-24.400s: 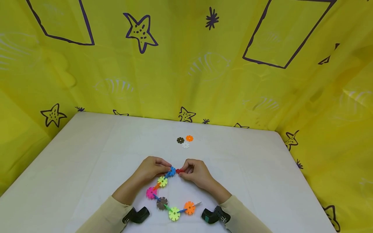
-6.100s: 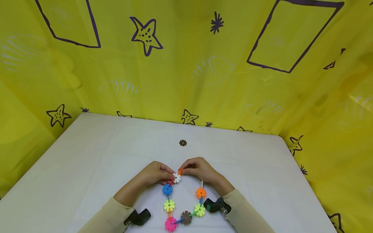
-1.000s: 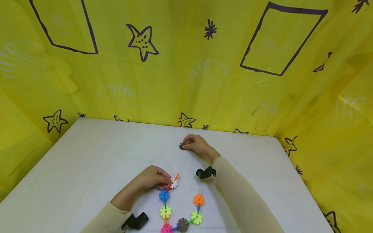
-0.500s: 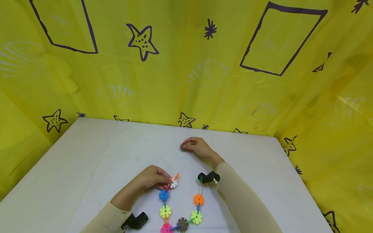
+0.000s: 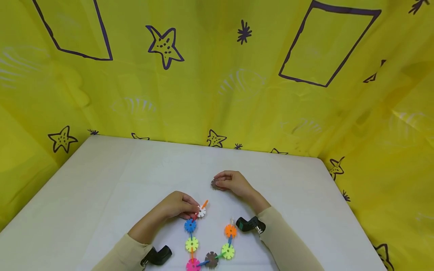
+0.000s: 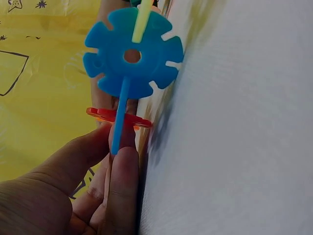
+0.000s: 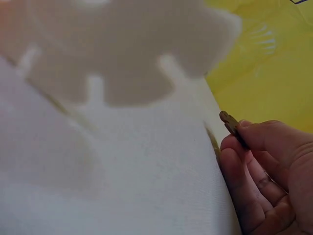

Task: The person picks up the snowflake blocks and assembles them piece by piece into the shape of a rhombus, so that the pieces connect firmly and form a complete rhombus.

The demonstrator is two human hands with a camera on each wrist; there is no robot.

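My left hand [image 5: 178, 206] pinches one end of a chain of interlocking notched discs by its white disc [image 5: 201, 212], from which an orange disc [image 5: 205, 204] stands up edge-on. Below it run a red disc [image 6: 102, 114], a blue disc [image 6: 107, 61], a yellow disc [image 5: 189, 244] and a pink disc [image 5: 193, 265]. The chain bends past a brown disc [image 5: 209, 261] and up to an orange disc [image 5: 228, 230], ending in a whitish disc [image 5: 232, 221]. Above the table, my right hand [image 5: 237, 184] pinches a loose brown disc [image 7: 230, 124] between thumb and fingers.
A white-covered table [image 5: 152, 162] lies under everything. Behind and beside it hangs a yellow curtain [image 5: 200, 94] with drawn starfish. A large blurred notched disc [image 7: 127, 83] fills the upper left of the right wrist view.
My right hand has picked up the loose brown disc from the far part of the table and brought it back closer to the chain. The left hand stays nearly still.
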